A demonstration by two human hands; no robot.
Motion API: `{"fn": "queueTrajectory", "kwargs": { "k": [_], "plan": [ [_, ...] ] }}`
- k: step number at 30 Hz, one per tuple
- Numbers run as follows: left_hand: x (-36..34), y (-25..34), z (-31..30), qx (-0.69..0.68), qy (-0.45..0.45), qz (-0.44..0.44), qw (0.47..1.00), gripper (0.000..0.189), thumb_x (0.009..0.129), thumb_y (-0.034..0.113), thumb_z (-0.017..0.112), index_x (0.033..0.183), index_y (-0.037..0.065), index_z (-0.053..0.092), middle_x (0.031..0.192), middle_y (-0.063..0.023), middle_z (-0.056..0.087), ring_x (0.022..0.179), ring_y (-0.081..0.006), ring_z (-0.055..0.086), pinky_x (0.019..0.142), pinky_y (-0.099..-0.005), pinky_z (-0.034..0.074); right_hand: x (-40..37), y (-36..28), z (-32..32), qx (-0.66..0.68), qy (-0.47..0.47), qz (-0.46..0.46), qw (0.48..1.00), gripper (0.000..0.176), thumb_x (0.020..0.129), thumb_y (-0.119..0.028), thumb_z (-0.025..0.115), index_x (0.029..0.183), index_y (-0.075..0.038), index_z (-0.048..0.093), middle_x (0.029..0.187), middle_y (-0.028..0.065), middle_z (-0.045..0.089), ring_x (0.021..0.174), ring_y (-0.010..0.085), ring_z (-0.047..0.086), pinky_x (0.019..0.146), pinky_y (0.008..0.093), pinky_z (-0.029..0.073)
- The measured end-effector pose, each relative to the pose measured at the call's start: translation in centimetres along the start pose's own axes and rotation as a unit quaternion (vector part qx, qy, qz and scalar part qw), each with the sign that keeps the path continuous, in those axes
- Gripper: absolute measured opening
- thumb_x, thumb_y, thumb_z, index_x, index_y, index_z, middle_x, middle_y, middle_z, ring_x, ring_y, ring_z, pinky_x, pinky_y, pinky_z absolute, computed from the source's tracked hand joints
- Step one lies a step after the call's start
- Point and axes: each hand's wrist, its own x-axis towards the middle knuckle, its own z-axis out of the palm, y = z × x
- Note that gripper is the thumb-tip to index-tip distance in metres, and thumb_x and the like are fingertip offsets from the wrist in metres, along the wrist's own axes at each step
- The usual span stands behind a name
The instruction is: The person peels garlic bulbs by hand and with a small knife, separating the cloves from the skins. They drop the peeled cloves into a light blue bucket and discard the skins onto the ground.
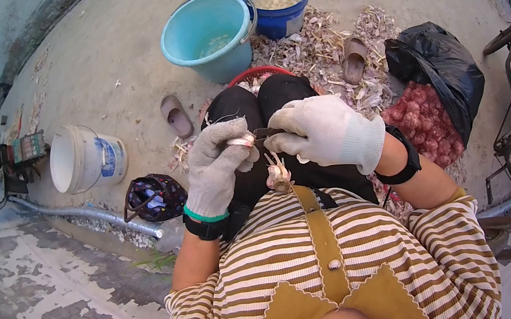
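Note:
My left hand [214, 165], in a knitted work glove, pinches a garlic clove [242, 141] between thumb and fingers. Just beside it, my right hand [324, 130], also gloved, is closed round a small knife [266, 133]. The dark blade points at the clove; whether it touches cannot be made out. A partly broken garlic head [279, 176] with its stalk rests on my lap, below the right hand. Behind my knees shows part of a red basket [259, 74], its contents mostly hidden by my legs.
Ahead stand a light-blue bucket [185, 33] and a dark-blue bucket [292, 20] holding peeled cloves. Garlic skins [319, 42] litter the floor near a slipper [354, 61]. On the right lie a red net sack of garlic [425, 124] and black plastic bag [443, 66]. A white bucket [112, 159] lies left.

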Motion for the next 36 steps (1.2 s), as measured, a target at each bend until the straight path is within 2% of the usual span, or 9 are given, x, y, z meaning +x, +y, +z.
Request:
{"fn": "queueTrajectory", "kwargs": {
  "k": [2,6,8,12,13,19,21,28,36],
  "plan": [
    [0.2,-0.2,0.0,-0.011,-0.011,0.010,1.000,0.026,0.085,-0.001,0.064,0.110,0.002,0.062,0.092,-0.0070,0.065,0.072,-0.0139,0.063,0.059,-0.0229,0.048,-0.1,0.5,0.2,-0.018,0.041,-0.064,0.997,0.031,0.091,-0.035,0.055,0.089,-0.006,0.067,0.074,0.0145,0.065,0.074,0.0302,0.066,0.067,0.0399,0.052],
    [0.3,-0.1,-0.1,-0.020,-0.047,0.032,0.998,0.026,0.083,-0.003,0.065,0.109,0.000,0.062,0.093,-0.0083,0.063,0.072,-0.0158,0.062,0.059,-0.0243,0.046,0.1,1.0,0.1,0.006,-0.007,-0.038,0.999,0.029,0.091,-0.034,0.057,0.089,-0.007,0.067,0.074,0.0142,0.065,0.074,0.0293,0.067,0.066,0.0393,0.052],
    [0.2,0.0,-0.1,-0.035,-0.053,0.027,0.998,0.026,0.083,-0.003,0.065,0.109,0.000,0.062,0.093,-0.0089,0.063,0.072,-0.0160,0.062,0.059,-0.0245,0.047,0.2,1.8,0.5,-0.005,0.041,-0.138,0.990,0.028,0.090,-0.033,0.057,0.090,-0.008,0.067,0.074,0.0137,0.065,0.074,0.0289,0.067,0.066,0.0385,0.052],
    [-0.4,0.3,0.2,-0.181,-0.063,-0.028,0.981,0.025,0.084,-0.002,0.064,0.109,-0.001,0.062,0.093,-0.0111,0.064,0.073,-0.0170,0.063,0.062,-0.0260,0.052,0.6,1.2,0.3,0.045,-0.006,-0.072,0.996,0.028,0.091,-0.033,0.057,0.092,-0.007,0.068,0.076,0.0138,0.066,0.074,0.0298,0.066,0.066,0.0383,0.051],
    [-0.3,0.1,0.0,-0.209,-0.131,-0.024,0.969,0.024,0.086,0.002,0.065,0.110,0.000,0.061,0.092,-0.0116,0.064,0.073,-0.0182,0.063,0.064,-0.0270,0.054,0.7,1.6,0.6,0.049,0.014,-0.080,0.995,0.029,0.090,-0.034,0.057,0.093,-0.007,0.068,0.077,0.0139,0.066,0.076,0.0304,0.066,0.067,0.0387,0.051],
    [0.2,-1.1,0.0,-0.277,-0.096,-0.007,0.956,0.027,0.093,0.018,0.062,0.116,0.002,0.058,0.090,-0.0110,0.064,0.068,-0.0181,0.062,0.055,-0.0251,0.050,0.7,2.1,1.0,0.023,0.026,-0.017,0.999,0.032,0.090,-0.036,0.058,0.093,-0.007,0.068,0.083,0.0154,0.066,0.085,0.0315,0.065,0.072,0.0420,0.050],
    [0.2,-1.0,0.2,-0.274,-0.058,-0.016,0.960,0.027,0.096,0.021,0.059,0.116,0.003,0.057,0.089,-0.0106,0.063,0.065,-0.0174,0.061,0.051,-0.0243,0.047,0.4,2.0,1.0,-0.080,0.033,0.011,0.996,0.031,0.091,-0.036,0.057,0.092,-0.006,0.067,0.083,0.0154,0.066,0.083,0.0311,0.066,0.071,0.0422,0.052],
    [0.8,-0.8,0.6,-0.230,-0.027,-0.064,0.971,0.023,0.097,0.021,0.058,0.112,0.004,0.058,0.089,-0.0100,0.065,0.064,-0.0170,0.062,0.049,-0.0238,0.046,-0.4,-0.4,-0.2,-0.179,0.089,-0.067,0.977,0.027,0.089,-0.036,0.059,0.091,-0.009,0.060,0.083,0.0115,0.061,0.076,0.0295,0.065,0.064,0.0403,0.053],
    [0.5,-0.4,1.1,-0.165,0.002,-0.063,0.984,0.018,0.095,0.015,0.060,0.109,0.004,0.058,0.086,-0.0104,0.066,0.062,-0.0160,0.064,0.048,-0.0232,0.048,0.2,-1.5,-0.8,-0.237,0.073,-0.073,0.966,0.023,0.085,-0.031,0.062,0.087,-0.008,0.060,0.081,0.0094,0.062,0.075,0.0276,0.067,0.063,0.0401,0.053]
  ]
}}
